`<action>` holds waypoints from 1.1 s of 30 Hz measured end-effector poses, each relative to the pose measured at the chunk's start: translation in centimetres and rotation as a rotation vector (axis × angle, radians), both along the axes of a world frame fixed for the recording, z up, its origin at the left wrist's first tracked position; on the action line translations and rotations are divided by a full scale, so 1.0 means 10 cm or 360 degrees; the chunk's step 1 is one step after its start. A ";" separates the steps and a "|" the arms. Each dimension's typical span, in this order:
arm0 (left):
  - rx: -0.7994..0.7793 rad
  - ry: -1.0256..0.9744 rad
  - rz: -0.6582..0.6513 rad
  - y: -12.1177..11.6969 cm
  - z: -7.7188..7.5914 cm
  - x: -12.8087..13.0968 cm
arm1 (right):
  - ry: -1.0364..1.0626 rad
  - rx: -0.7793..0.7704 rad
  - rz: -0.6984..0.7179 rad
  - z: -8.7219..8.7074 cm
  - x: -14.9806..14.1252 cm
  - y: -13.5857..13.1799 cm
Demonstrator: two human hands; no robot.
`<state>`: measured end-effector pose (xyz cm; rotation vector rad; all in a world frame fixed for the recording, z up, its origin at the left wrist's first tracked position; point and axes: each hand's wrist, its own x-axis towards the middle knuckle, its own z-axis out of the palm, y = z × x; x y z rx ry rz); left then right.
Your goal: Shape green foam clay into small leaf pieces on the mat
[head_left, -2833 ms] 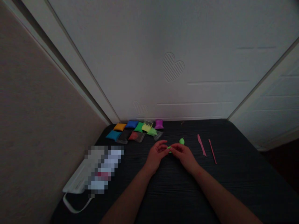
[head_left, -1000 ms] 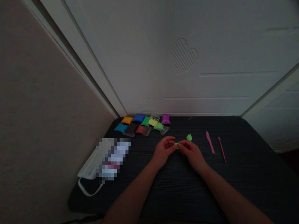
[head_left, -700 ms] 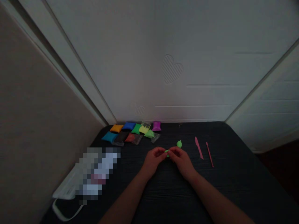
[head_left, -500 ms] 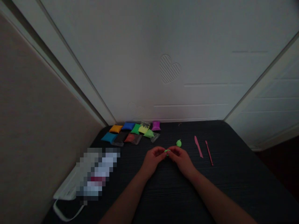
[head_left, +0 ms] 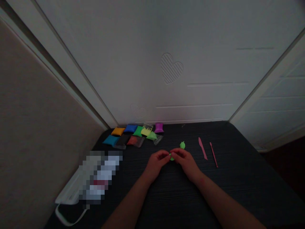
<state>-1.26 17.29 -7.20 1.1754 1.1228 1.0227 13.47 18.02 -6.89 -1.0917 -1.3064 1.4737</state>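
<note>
Between the fingertips of both hands is a small piece of bright green modelling clay (head_left: 172, 157), partly covered by the thumbs. My left hand (head_left: 156, 163) pinches it from the left, its fingers curled. My right hand (head_left: 186, 161) is closed on it from the other side, thumb and fingers together. Just beyond the right hand's knuckles, a round green clay ball (head_left: 182, 145) with a small point on top rests on the dark table (head_left: 171, 200).
Several coloured clay packets, among them a purple packet (head_left: 159, 128) and an orange packet (head_left: 118, 131), lie at the back left. Right of the hands are a pink plastic knife (head_left: 202, 148) and a thin pink stick tool (head_left: 213, 155). A white face mask (head_left: 69, 194) and a blurred item sit left.
The green clay between my fingers has shifted slightly and shows more below the thumbs. My right fingers have moved a little over it. The view has tilted slightly.
</note>
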 end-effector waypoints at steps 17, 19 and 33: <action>-0.0050 -0.0057 0.0115 0.00 0.01 0.01 | -0.0031 0.0022 0.0036 -0.04 0.02 -0.01; -0.0052 -0.0043 0.0122 0.00 0.02 0.01 | -0.0010 0.0032 0.0061 -0.07 0.02 0.00; -0.0101 -0.0303 0.0102 0.01 -0.09 -0.01 | -0.0057 0.0010 0.0212 -0.06 0.04 0.00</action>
